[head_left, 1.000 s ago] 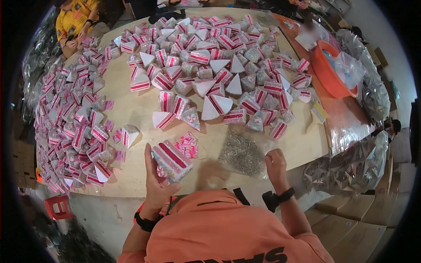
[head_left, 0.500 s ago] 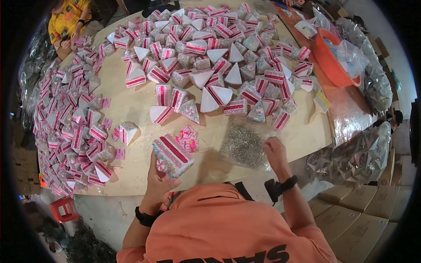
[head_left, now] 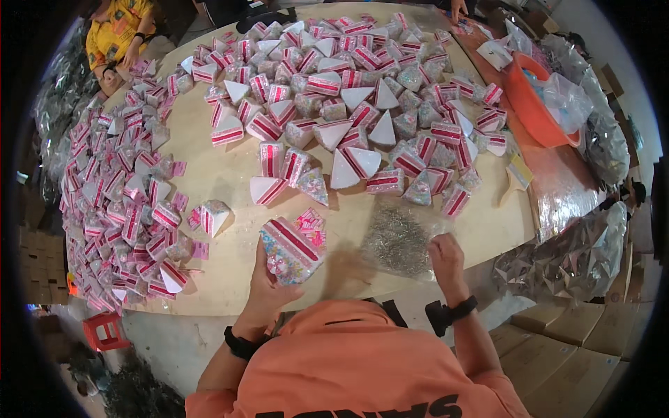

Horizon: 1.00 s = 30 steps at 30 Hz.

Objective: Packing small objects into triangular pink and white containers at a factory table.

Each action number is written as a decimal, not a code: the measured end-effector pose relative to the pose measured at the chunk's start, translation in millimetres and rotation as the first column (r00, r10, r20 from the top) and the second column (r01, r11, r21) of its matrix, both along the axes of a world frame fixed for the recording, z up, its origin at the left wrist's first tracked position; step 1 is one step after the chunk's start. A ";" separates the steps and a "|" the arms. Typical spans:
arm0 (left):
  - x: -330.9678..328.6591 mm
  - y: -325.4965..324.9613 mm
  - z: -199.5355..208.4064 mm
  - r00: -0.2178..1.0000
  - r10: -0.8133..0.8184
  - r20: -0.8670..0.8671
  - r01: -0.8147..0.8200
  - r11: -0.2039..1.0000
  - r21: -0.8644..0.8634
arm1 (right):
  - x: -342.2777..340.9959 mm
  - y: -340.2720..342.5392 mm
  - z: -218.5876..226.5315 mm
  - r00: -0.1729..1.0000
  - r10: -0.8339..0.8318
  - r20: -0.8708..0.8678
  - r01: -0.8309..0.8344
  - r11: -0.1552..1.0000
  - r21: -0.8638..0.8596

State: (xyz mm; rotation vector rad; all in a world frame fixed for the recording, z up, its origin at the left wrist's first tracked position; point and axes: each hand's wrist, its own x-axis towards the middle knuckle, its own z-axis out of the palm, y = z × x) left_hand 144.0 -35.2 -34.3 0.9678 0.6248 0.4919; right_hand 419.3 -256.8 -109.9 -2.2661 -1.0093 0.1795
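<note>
My left hand [head_left: 268, 285] holds a wedge-shaped clear box [head_left: 289, 249] with pink and white stripes and coloured bits inside, just above the table's near edge. My right hand [head_left: 446, 256] rests with curled fingers on the right edge of a flat heap of small silvery pieces [head_left: 398, 240] on the wooden table [head_left: 230, 258]. A few small pink labels [head_left: 311, 224] lie just beyond the held box. Whether the right fingers pinch anything is hidden.
Many striped wedge boxes [head_left: 348, 97] cover the far table, and more are piled along the left [head_left: 118, 209]. An orange basin [head_left: 533, 94] with plastic bags stands at right. Silvery bags [head_left: 564, 261] lie lower right, cardboard boxes below them. A person in yellow [head_left: 115, 35] sits far left.
My left hand has tilted the wedge box slightly and kept it in place. My right hand stays at the silvery heap, shifted a little toward its right edge.
</note>
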 end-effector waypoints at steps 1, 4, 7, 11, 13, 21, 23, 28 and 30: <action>0.7 1.4 2.4 1.000 -0.016 -0.012 0.016 1.000 0.005 | -1.3 1.4 5.3 1.000 -0.024 -0.004 0.024 1.000 0.012; 1.4 -0.8 -3.4 1.000 -0.006 0.001 0.006 1.000 0.026 | 4.5 -5.4 -7.2 0.995 0.075 -0.073 -0.081 0.993 -0.087; 0.2 4.1 -3.1 1.000 -0.030 -0.009 0.030 0.999 0.036 | 4.1 -2.3 0.8 0.985 -0.030 -0.170 0.042 0.996 0.072; 0.3 4.5 -5.4 1.000 -0.025 0.000 0.025 0.999 0.020 | 7.3 -5.2 -5.3 0.829 -0.168 -0.533 0.246 0.966 0.080; -0.3 6.3 -4.8 0.999 -0.034 0.007 0.034 0.999 0.032 | 2.6 -1.6 1.6 0.747 -0.191 -0.637 0.330 0.938 0.106; 3.8 5.6 -3.1 0.998 -0.058 0.017 0.057 0.997 0.055 | 16.9 -7.2 -7.3 0.695 -0.132 -0.707 0.250 0.966 0.065; 4.2 5.3 -4.3 0.998 -0.053 0.033 0.052 0.998 0.036 | 14.8 -6.3 -1.5 0.586 -0.063 -0.808 0.308 0.940 0.149; 5.2 6.4 -2.4 0.997 -0.071 0.036 0.071 0.997 -0.008 | -5.6 7.8 30.2 0.261 0.216 -0.941 0.407 0.859 0.310; 8.8 5.3 1.1 0.996 -0.067 0.059 0.068 0.998 -0.010 | -11.4 17.4 41.8 0.229 0.267 -0.936 0.395 0.853 0.341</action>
